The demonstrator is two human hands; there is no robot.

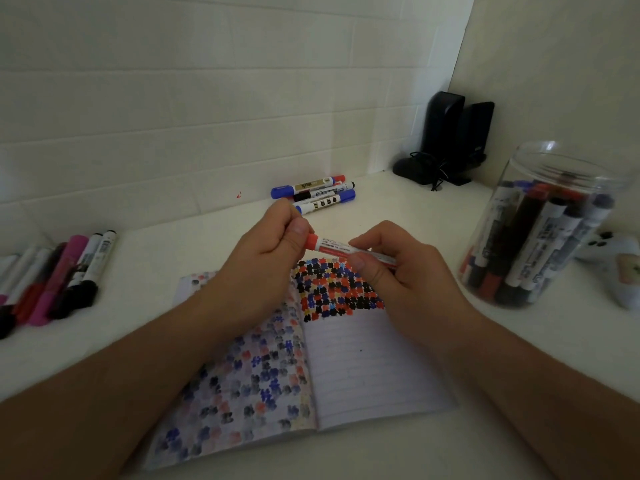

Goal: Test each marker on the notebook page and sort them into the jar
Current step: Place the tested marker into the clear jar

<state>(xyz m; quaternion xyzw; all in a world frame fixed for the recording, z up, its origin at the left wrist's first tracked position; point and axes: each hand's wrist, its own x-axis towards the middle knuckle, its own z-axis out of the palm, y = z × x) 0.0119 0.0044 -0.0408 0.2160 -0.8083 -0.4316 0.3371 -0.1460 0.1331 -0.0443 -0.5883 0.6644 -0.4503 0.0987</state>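
the picture is dim all over, with a soft greenish grey look. no strong light falls anywhere, and the shadows are faint and soft. the wall (207, 98) is a bit lighter than the near part of the counter (519, 393). the top of the jar (550, 147) has a small white shine. the bottom corners are darkest, where the arms look brown and blurry. lines on the wall bend near the edges. the dark things in the corner (446, 143) show almost no detail.

One notebook (346, 358), one jar (540, 230) (three markers (313, 194) behind).
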